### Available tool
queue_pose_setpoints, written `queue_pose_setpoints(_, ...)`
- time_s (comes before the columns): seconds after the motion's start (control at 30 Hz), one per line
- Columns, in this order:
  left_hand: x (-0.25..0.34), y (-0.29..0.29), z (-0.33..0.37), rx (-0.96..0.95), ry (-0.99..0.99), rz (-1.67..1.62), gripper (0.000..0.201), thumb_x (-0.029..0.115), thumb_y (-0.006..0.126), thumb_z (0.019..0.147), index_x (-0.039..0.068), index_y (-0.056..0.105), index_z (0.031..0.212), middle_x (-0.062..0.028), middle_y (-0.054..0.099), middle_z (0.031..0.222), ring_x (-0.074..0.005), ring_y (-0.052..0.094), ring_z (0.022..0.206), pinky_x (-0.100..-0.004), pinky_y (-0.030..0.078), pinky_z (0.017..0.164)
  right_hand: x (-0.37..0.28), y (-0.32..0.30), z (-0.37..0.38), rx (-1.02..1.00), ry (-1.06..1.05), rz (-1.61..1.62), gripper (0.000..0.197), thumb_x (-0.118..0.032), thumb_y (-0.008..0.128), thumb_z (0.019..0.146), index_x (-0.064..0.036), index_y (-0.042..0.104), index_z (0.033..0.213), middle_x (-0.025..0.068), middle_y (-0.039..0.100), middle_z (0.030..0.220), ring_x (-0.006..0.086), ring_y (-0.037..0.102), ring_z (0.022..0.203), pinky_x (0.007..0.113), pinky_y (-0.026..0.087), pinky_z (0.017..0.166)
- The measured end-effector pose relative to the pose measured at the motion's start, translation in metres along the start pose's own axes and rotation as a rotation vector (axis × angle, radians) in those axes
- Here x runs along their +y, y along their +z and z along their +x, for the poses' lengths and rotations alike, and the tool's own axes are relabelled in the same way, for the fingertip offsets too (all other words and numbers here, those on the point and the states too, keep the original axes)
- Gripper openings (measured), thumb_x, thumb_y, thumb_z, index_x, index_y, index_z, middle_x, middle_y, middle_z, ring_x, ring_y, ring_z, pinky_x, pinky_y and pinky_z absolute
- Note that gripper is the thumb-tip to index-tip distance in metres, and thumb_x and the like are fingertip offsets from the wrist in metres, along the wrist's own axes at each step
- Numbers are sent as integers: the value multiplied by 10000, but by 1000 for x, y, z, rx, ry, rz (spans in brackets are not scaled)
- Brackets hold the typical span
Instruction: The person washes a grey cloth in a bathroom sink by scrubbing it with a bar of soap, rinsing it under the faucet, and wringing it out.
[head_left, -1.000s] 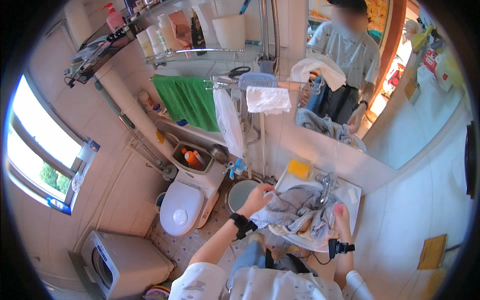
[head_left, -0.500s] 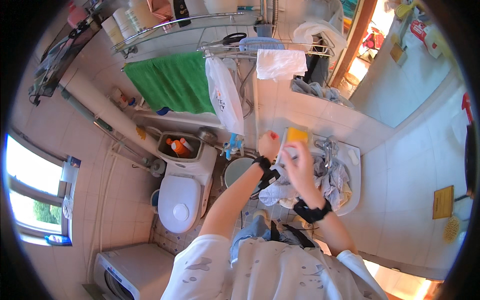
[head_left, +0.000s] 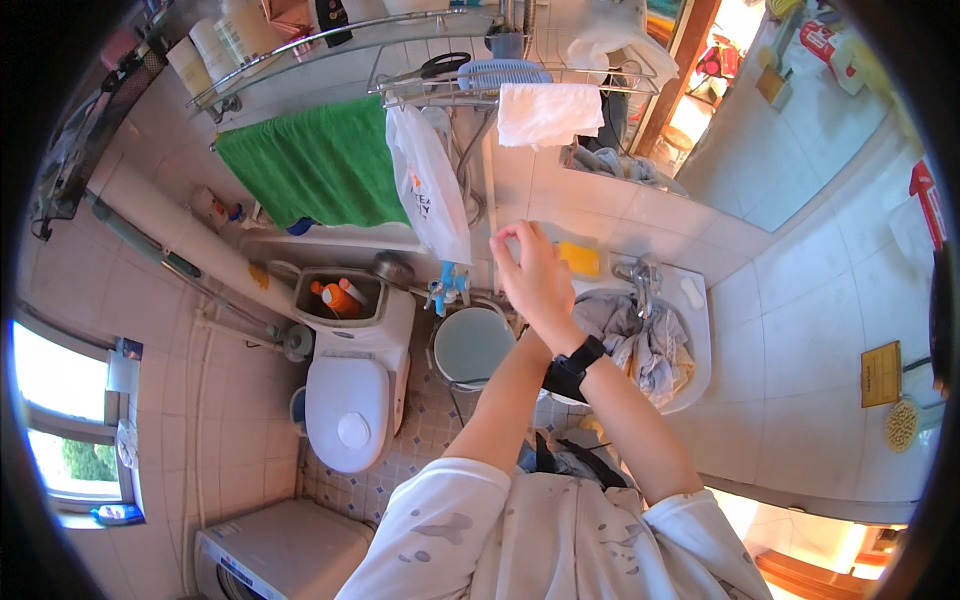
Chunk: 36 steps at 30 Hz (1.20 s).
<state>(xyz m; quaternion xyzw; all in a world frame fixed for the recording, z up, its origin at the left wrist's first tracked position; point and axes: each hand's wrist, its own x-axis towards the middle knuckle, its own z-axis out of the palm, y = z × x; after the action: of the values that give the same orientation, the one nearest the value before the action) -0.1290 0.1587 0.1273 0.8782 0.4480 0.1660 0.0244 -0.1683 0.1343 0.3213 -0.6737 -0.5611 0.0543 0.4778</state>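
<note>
moved leftward since the earlier frame, the right hand (head_left: 538,275) is now clear of the washbasin (head_left: 703,350) and lies across the left wrist (head_left: 535,350). its fingers are bent, the thumb curving toward the forefinger; whether the tips meet cannot be told. the left hand is hidden behind it, so whether it is spread or closed cannot be told. a dark wristband (head_left: 578,360) circles the right wrist.

grey cloth (head_left: 635,340) lies heaped in the basin, to the right of the crossed arms and below the metal tap (head_left: 645,280). a yellow block (head_left: 578,260) sits on the basin's back left corner, just beside the right hand. to the left of the hands, a round pale bucket (head_left: 472,345) stands on the tiled floor (head_left: 400,460), beneath a blue valve (head_left: 448,287).

farther left, an orange bottle (head_left: 335,298) rests in the open tank of the toilet (head_left: 347,405). above hang a green towel (head_left: 310,165), a white bag (head_left: 428,185) and a folded white cloth (head_left: 548,113).
</note>
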Motion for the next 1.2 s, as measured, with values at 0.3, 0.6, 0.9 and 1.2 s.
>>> queue_pose_setpoints(0.3, 10, 11, 12, 20, 58, 98, 141, 167, 594, 700, 75, 580, 806, -109, 558, 874, -286, 568, 812, -409, 444, 669, 26, 8, 19, -66, 115, 12, 182, -287, 530, 817, -152, 540, 939, 52, 538, 1015, 360, 471, 981, 474, 388, 795)
queue_pose_setpoints(0.6, 15, -2, 14, 65, 166, 70, 131, 161, 596, 689, 85, 574, 794, -98, 535, 893, -285, 554, 826, -420, 440, 673, 50, -19, 52, 107, 18, 350, 185, -188, 596, 791, -31, 559, 881, 80, 592, 839, 176, 567, 804, 279, 431, 741)
queue_pose_setpoints(0.9, -39, -170, -33, 158, -31, -521, 153, 97, 626, 678, 86, 587, 826, -83, 549, 856, -248, 576, 707, -350, 468, 629, 113, -133, 69, 41, 112, 412, 167, -198, 588, 814, -42, 571, 870, 29, 580, 829, 121, 530, 778, 249, 420, 704)
queue_pose_setpoints(1.2, -27, -383, 31, 771, 284, -162, 193, 98, 677, 670, 103, 645, 860, -46, 505, 884, -234, 512, 757, -325, 441, 633, 103, -137, 70, 22, 156, 466, 149, -168, 610, 800, -42, 566, 866, 19, 568, 798, 106, 518, 739, 236, 417, 675)
